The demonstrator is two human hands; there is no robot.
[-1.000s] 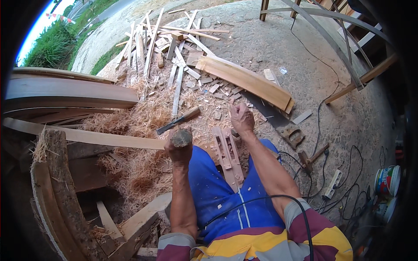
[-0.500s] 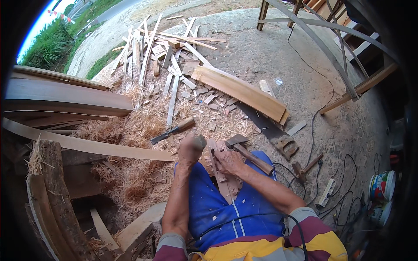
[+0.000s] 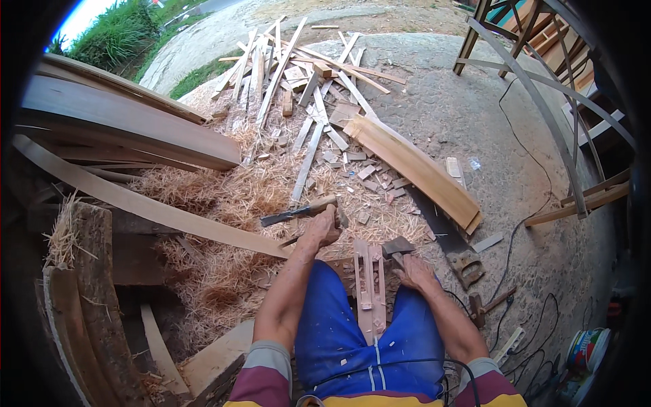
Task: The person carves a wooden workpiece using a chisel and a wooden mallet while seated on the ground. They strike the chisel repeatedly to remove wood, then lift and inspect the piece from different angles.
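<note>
My left hand [image 3: 322, 230] is closed around a chisel [image 3: 291, 241], its thin tip pointing down-left and its worn handle end showing above my fingers. My right hand [image 3: 417, 273] is closed on the handle of a dark metal-headed hammer or hatchet [image 3: 399, 246]; I cannot tell which. A pinkish, slotted wooden workpiece [image 3: 369, 295] lies between my blue-clad legs, chips on it. A second, wood-handled chisel [image 3: 278, 218] rests on the shavings beyond my left hand. A handsaw [image 3: 468, 269] lies to the right of my right hand.
Offcuts [image 3: 285, 74] and a wide plank [image 3: 413, 169] lie ahead among shavings [image 3: 203, 298]. Stacked boards [image 3: 122, 122] and rough timber [image 3: 91, 292] flank my left. A curved wooden frame [image 3: 556, 115] stands at back right; cords, a power strip [image 3: 508, 342] and buckets [image 3: 586, 349] are at right.
My right hand has moved from above and then on the workpiece to the metal-headed tool's handle at its right. My left hand has moved away from the slotted piece, up and forward. The view has shifted.
</note>
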